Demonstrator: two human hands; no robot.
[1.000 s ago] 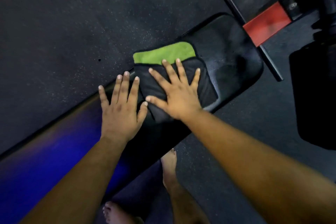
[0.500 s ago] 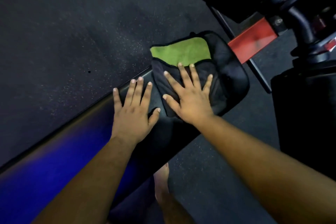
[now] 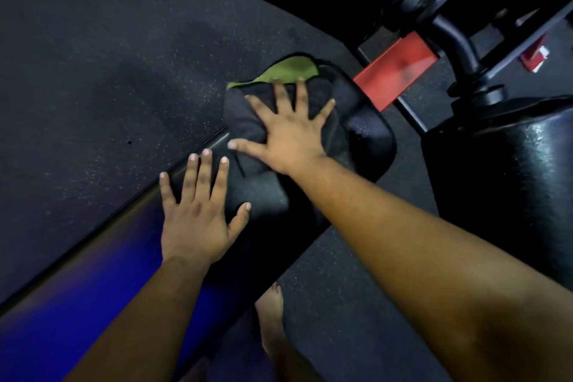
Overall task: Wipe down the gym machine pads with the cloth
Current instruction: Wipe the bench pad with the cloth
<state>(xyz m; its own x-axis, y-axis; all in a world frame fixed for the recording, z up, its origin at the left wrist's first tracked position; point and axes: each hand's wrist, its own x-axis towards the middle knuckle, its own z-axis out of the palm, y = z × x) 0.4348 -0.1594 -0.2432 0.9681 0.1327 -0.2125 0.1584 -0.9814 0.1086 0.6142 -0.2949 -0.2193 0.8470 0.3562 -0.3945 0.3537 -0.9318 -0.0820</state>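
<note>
Dark speckled floor (image 3: 93, 87) around black pad (image 3: 369, 133).

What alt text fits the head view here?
A right hand presses a black and green cloth flat on a black bench pad, while the left hand rests open on the pad beside it.

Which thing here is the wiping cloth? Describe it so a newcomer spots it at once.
Find the long black bench pad running diagonally across the dark floor. At its far rounded end, under the flat right hand, lies the cloth. It is the only soft folded thing there, black with a bright green side showing at its far edge.
</note>
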